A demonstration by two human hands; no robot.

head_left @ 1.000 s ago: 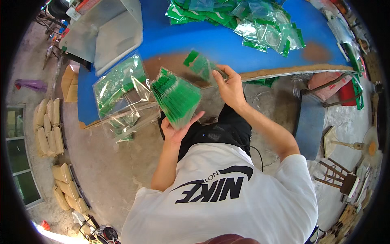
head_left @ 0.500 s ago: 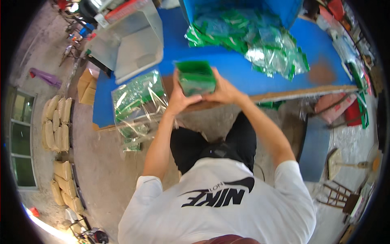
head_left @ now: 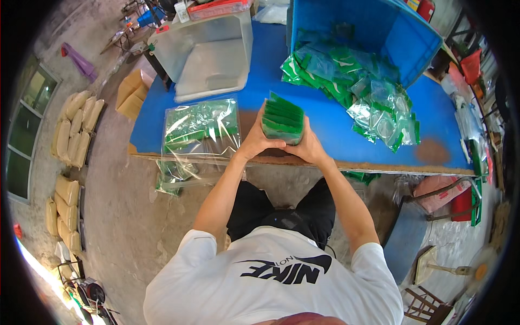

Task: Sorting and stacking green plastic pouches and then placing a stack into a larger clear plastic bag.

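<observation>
A thick stack of green-edged clear plastic packets [head_left: 283, 120] is held upright just over the table's front edge. My left hand [head_left: 254, 140] grips its left side, and my right hand [head_left: 307, 143] clasps the right, with the thumbs near each other at the bottom. Beside my left hand lies a big clear plastic bag [head_left: 227, 142] with more green-edged packets inside, its lower part hanging past the edge. Loose packets [head_left: 374, 100] spill toward me from a blue bin [head_left: 414, 51] tipped on its side.
The blue-topped table [head_left: 265, 59] has a worn brown front edge. A translucent plastic bin [head_left: 222, 46] lies on its side at the back left. Filled sacks [head_left: 76, 130] are piled by the left wall. Right of my legs stands a blue-grey panel [head_left: 403, 238], near a wooden stool [head_left: 425, 306].
The view has shifted, so the table and bins appear lower and farther right. Both hands keep hold of the packet stack, whose green edges now show more sharply.
</observation>
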